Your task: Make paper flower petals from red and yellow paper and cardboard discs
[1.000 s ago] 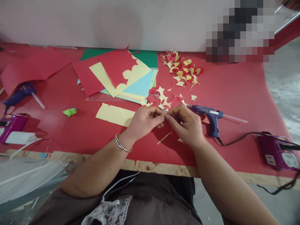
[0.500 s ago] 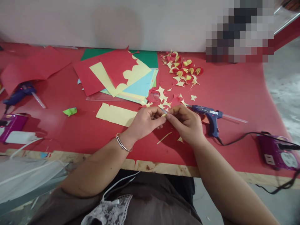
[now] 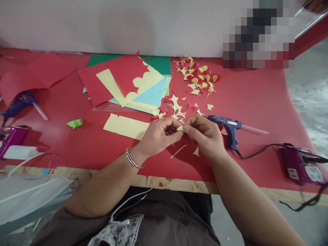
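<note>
My left hand (image 3: 166, 132) and my right hand (image 3: 203, 135) meet over the front middle of the red table, fingertips pinched together. Between them is a small pale yellow paper piece (image 3: 180, 128), mostly covered by the fingers. Its exact shape is hard to make out. Under my left wrist lies a pale yellow paper strip (image 3: 123, 126). A thin yellow paper sliver (image 3: 178, 151) and a pointed yellow scrap (image 3: 196, 151) rest on the table just below my hands. Right beside my right hand, a blue glue gun (image 3: 228, 126) lies on its side with a clear glue stick in it.
Behind my hands are yellow and red paper offcuts (image 3: 175, 104) and a heap of folded red and yellow paper pieces (image 3: 202, 77). Stacked coloured sheets (image 3: 151, 92) lie back left. A second glue gun (image 3: 19, 104) and purple power strips (image 3: 302, 164) sit at the sides, with cords.
The yellow paper piece shows more between my fingertips now, and my fingers have shifted slightly around it. The whole view has moved a little; nothing on the table has visibly moved.
</note>
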`<state>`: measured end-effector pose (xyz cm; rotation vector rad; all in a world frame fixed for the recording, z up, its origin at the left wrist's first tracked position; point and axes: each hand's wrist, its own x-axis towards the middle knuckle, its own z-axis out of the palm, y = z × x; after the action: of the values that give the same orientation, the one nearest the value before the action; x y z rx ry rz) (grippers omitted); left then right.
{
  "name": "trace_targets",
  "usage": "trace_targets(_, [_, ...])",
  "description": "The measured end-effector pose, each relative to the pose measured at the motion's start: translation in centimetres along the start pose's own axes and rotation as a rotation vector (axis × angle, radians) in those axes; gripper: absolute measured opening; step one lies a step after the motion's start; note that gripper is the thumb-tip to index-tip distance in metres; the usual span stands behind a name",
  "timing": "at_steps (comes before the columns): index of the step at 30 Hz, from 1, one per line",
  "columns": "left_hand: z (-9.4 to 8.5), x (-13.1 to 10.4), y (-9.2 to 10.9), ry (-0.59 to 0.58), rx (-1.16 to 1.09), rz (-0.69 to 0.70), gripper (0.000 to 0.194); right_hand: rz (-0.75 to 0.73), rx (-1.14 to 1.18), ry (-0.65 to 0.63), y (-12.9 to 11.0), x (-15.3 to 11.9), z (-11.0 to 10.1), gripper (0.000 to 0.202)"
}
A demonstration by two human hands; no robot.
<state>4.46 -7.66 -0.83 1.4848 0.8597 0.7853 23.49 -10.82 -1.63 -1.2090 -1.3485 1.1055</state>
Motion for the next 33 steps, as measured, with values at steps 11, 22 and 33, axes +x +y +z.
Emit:
trace_targets(11, [-0.33,0.03,0.79,-0.072,-0.129,-0.088,0.028,0.031,0.05,-0.006,0.34,-0.2,-0.47,0.029])
trace_targets(22, [-0.38,-0.08,0.49,0.09,0.02,0.004,0.034,0.003,0.037,0.005,0.17,-0.14,-0.04,0.032])
trace_targets(33, [-0.88,0.27,0.16,0.043,-0.226,-0.112,0.035,-0.027,-0.006,0.023,-0.11,-0.09,0.1,0.028])
